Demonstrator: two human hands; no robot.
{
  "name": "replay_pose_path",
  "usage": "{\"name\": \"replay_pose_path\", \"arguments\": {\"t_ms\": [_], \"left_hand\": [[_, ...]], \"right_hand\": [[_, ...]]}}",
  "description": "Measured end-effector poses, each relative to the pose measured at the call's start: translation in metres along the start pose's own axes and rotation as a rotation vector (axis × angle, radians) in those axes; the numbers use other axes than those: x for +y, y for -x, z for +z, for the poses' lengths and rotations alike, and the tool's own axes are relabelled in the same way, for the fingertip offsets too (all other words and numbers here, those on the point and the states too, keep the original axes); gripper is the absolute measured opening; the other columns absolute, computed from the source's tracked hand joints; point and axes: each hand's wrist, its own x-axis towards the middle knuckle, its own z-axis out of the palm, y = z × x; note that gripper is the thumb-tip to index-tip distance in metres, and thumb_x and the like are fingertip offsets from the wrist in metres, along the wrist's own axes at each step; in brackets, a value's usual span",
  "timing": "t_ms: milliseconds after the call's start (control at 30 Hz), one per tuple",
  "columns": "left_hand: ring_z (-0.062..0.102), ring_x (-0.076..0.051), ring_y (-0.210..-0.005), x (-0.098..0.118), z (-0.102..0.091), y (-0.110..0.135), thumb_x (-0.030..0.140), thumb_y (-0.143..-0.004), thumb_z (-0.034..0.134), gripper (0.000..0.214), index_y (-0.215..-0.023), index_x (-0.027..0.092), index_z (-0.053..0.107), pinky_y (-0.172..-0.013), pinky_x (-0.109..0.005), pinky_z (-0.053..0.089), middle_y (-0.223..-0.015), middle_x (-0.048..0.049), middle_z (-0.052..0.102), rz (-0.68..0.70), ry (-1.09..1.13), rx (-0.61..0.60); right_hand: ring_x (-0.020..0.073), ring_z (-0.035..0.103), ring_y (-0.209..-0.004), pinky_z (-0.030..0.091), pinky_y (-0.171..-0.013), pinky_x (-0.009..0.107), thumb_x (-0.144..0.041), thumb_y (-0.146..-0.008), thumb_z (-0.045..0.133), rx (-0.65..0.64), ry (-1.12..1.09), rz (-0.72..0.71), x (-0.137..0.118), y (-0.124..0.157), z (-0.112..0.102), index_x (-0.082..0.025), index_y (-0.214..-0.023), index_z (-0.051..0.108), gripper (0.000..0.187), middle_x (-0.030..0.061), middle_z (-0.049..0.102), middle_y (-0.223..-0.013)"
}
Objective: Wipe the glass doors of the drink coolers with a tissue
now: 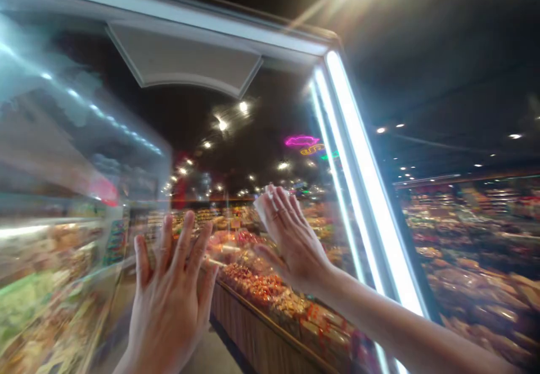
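Note:
My left hand (171, 301) is raised with its fingers spread, at the glass panel (236, 160), and holds nothing. Higher and to the right, my right hand (291, 236) lies flat with a white tissue (263, 210) under its fingers, against the glass. The tissue shows past the left side of the fingers; the rest of it is hidden beneath the hand. A bright white light strip (363, 177) runs down the panel's right side, above my right forearm.
Beyond the glass, a wood-sided display stand (257, 332) carries heaped packaged goods (257, 278). Lit shelves of goods (46, 284) appear blurred at left. More packages (476, 289) lie at right. A pale curved panel (185, 59) sits near the glass's top.

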Motion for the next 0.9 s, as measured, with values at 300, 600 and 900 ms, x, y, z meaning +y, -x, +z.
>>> {"name": "replay_pose_path", "arguments": {"t_ms": [300, 600, 900], "left_hand": [[0.009, -0.030, -0.161, 0.038, 0.022, -0.025, 0.042, -0.102, 0.049, 0.066, -0.162, 0.032, 0.025, -0.131, -0.059, 0.003, -0.173, -0.0028, 0.018, 0.031, -0.054, 0.019], [0.011, -0.030, -0.161, 0.037, 0.027, -0.031, 0.039, -0.101, 0.050, 0.068, -0.163, 0.029, 0.024, -0.131, -0.058, 0.004, -0.173, -0.0054, 0.021, 0.060, -0.123, 0.022], [0.014, -0.030, -0.161, 0.017, 0.020, -0.039, 0.044, -0.101, 0.048, 0.064, -0.161, 0.033, 0.028, -0.131, -0.059, 0.006, -0.172, -0.0031, 0.024, 0.106, -0.175, 0.029]], "right_hand": [[0.0318, 0.005, -0.162, 0.023, -0.129, 0.061, -0.067, -0.102, 0.034, -0.027, -0.039, -0.138, 0.026, 0.026, -0.008, -0.012, -0.165, -0.007, 0.093, 0.0146, 0.009, -0.174], [0.0352, 0.004, -0.161, 0.021, -0.127, 0.065, -0.057, -0.106, 0.031, 0.113, 0.024, 0.140, 0.097, -0.023, -0.004, -0.018, -0.165, -0.012, 0.083, 0.0138, 0.000, -0.174], [0.0325, 0.009, -0.161, 0.019, -0.130, 0.059, -0.067, -0.103, 0.031, 0.016, -0.006, -0.148, 0.075, -0.052, -0.005, -0.014, -0.166, -0.006, 0.090, 0.0149, 0.009, -0.174]]}}
